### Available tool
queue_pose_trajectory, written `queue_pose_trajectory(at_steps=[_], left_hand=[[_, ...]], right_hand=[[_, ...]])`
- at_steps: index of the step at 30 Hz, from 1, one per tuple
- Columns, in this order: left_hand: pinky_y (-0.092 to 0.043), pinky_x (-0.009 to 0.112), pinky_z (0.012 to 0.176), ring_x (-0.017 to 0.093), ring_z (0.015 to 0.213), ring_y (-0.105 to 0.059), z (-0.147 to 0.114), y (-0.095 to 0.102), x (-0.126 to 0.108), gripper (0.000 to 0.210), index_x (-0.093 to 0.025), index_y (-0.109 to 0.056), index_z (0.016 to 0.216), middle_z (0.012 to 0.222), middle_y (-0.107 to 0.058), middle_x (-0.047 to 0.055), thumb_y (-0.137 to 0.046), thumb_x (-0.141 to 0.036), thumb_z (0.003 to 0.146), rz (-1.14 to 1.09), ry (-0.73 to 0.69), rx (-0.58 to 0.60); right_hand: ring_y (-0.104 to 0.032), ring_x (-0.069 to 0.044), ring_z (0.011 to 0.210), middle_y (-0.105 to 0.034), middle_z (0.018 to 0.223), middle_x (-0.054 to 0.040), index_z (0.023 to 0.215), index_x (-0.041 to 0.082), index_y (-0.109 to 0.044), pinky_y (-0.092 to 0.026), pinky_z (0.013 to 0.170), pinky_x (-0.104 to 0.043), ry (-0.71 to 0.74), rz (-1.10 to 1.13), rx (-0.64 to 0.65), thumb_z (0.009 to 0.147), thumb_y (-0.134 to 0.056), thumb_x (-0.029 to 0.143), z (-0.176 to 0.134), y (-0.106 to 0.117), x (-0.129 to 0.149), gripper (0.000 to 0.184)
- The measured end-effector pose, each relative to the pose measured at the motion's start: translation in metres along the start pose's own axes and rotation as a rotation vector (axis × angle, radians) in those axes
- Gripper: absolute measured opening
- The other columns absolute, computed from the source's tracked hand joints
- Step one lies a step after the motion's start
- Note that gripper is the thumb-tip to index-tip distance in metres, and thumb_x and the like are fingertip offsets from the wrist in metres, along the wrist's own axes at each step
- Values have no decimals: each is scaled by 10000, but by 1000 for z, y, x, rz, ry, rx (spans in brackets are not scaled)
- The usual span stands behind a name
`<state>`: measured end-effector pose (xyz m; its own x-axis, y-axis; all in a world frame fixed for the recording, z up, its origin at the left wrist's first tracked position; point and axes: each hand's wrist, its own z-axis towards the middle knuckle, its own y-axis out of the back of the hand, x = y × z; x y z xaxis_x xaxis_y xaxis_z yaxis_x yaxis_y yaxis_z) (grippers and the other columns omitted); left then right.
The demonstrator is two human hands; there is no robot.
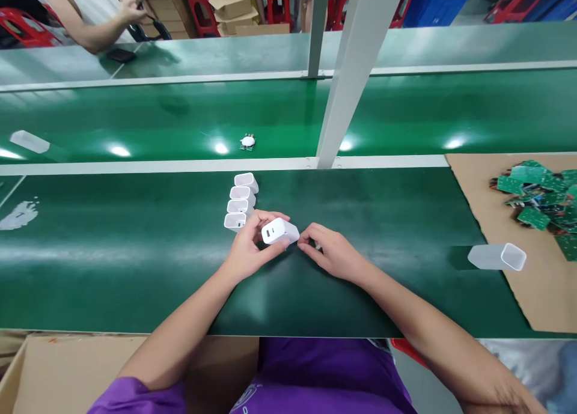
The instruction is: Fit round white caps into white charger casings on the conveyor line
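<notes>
My left hand (255, 241) is closed around a white charger housing (274, 231), with two port slots on the end that faces me. My right hand (331, 250) is at the housing's other end, its thumb and fingers pinched together. A small pale bit shows between those fingers, too small to name. Just beyond my left hand, several similar white housings (242, 193) stand in a row with their open ends up. Port holes show inside some of them.
At the right, green circuit boards (534, 188) are heaped on a cardboard sheet (496, 210). A white sleeve (489, 256) lies across its edge. A green belt (180, 119) beyond carries a small white part (247, 141) and another sleeve (30, 141). A metal post (347, 71) rises ahead; a person works opposite.
</notes>
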<state>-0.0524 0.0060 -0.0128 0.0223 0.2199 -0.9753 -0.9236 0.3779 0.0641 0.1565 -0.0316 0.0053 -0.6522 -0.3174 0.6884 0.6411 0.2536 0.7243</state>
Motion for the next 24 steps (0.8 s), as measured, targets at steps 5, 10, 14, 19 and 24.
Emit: queue_pose_trajectory(at_steps=[5,10,14,19,24], left_hand=[[-534,302,746,193,953,-696,-4,-5,1,336,-212,-473,983,1115,-710,108,-736,-248,778,160,-79,3],[-533,283,687,176,846,-709,-7,-9,-4,362,-220,-482,1061,1069,-726,85,-719,-256,790,272,-114,-15],[-538,306,749,192,871,-703,-9,-9,-5,344,-229,-576,1102,1014,-735,57,-707,-303,792,360,-110,45],[-524,270,683,172,791,-688,-11,-13,-10,313,-229,-608,1052,962,-735,34,-708,-343,778,341,-44,69],[-495,253,622,156,729,-662,-4,-33,-27,325,-237,-589,1011,912,-710,13,-730,-315,729,319,-84,-3]], right_hand=[[-503,-110,665,-559,811,1,881,194,-593,-424,633,-237,-17,282,-41,964,-535,297,2,5,-1,144],[-465,-78,603,-550,844,-1,860,183,-591,-396,562,-220,-22,566,-164,955,-580,404,1,10,7,241],[-431,-70,573,-541,825,5,845,185,-595,-368,526,-218,-47,667,-193,932,-612,472,-1,11,12,300],[-440,-73,576,-538,794,8,818,183,-599,-365,521,-215,-59,784,-188,890,-654,521,-3,7,16,350],[-441,-75,573,-541,732,25,816,189,-600,-357,521,-201,-53,906,-234,892,-673,464,-7,13,19,295]])
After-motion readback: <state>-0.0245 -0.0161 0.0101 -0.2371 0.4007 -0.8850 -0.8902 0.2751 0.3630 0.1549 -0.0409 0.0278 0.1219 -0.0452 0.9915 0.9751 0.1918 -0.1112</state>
